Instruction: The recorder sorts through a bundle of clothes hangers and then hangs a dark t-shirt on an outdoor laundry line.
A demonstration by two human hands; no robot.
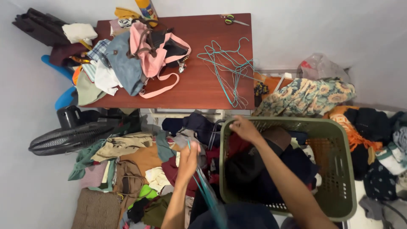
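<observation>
Lower centre of the frame, the left hand (188,157) grips a teal hanger (207,191), while the right hand (246,128) closes on dark clothes at the green basket (339,169) rim (upper left corner); that hook could snag the heaped garments.

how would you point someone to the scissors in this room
Start at the red-brown table against the wall. Go to its far right corner, beyond the teal wire hangers. The scissors lie flat there alone, with green and yellow handles.
</observation>
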